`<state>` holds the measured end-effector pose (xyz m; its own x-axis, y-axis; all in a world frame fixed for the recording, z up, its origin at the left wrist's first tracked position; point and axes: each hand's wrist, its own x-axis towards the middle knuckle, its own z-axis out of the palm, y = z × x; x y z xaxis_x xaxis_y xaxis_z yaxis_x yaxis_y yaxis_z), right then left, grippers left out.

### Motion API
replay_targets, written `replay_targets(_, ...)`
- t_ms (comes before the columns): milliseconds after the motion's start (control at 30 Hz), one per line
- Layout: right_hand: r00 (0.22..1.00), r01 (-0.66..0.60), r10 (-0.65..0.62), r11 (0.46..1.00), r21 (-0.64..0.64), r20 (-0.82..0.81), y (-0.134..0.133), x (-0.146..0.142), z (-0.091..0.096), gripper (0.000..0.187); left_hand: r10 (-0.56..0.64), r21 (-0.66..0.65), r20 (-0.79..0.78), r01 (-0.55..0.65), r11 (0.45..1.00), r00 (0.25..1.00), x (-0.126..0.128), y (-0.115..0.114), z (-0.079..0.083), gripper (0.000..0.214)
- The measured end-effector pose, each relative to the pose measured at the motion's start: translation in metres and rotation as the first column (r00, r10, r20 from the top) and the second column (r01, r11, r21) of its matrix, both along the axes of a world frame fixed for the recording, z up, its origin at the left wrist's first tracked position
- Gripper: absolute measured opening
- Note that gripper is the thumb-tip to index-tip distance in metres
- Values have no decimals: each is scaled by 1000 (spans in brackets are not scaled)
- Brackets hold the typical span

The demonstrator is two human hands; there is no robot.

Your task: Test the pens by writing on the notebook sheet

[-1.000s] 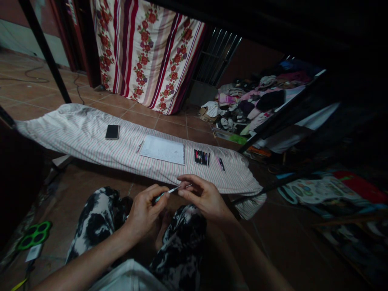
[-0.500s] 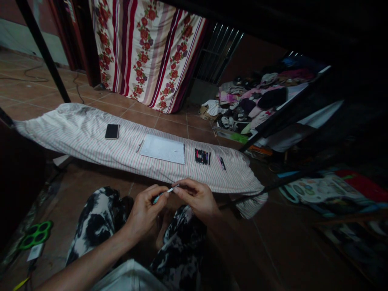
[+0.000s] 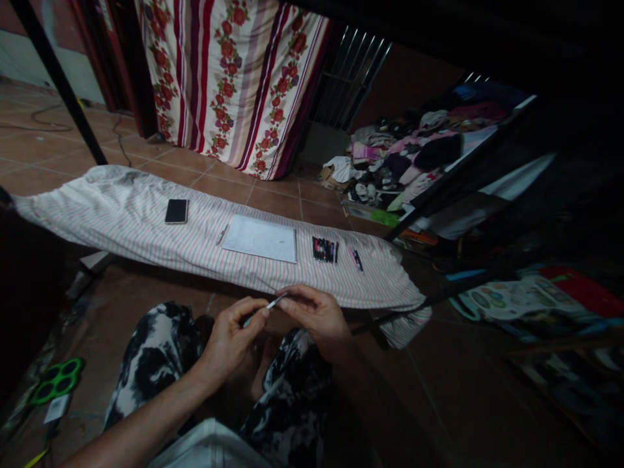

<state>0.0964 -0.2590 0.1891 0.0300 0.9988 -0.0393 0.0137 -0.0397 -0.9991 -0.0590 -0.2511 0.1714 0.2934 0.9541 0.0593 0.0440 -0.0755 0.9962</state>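
Between my two hands, above my lap, is a slim pen (image 3: 273, 303) with a white section, a thin greyish end and a bit of teal. My left hand (image 3: 237, 331) grips its lower part between thumb and fingers. At the thin upper end, the thumb and fingertips of my right hand (image 3: 314, 317) close on the tip. Just beyond the hands, a striped cloth (image 3: 195, 250) covers a long low surface. On it lie a spiral notebook (image 3: 260, 239), a single pen (image 3: 223, 234) at its left, a row of several pens (image 3: 324, 249) and a separate pair of pens (image 3: 358, 260).
A dark-screened phone (image 3: 176, 211) lies on the cloth's left part. A floral curtain (image 3: 244, 84) hangs behind. Piled clothes (image 3: 400, 153) fill the back right, past a dark slanted bar (image 3: 414, 214). A green four-ringed object (image 3: 57, 380) is at lower left.
More of the pen's thin greyish end now shows between my fingers, and less white near the right fingertips. Both hands stay nearly in place; the view has shifted slightly.
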Motion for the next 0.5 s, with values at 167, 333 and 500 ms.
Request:
replay_targets(167,998,22,-24,999,37,52,-2,-1,-1,19,-8,-26,25,9,1000,1000,1,1,-3,24)
replay_targets(333,999,31,-33,997,65,41,-3,-1,0,19,7,-87,60,-2,996,998,2,0,-6,26)
replay_targets(500,998,55,-58,994,90,29,-3,-2,-6,21,33,-107,72,-25,994,997,3,-1,-7,26)
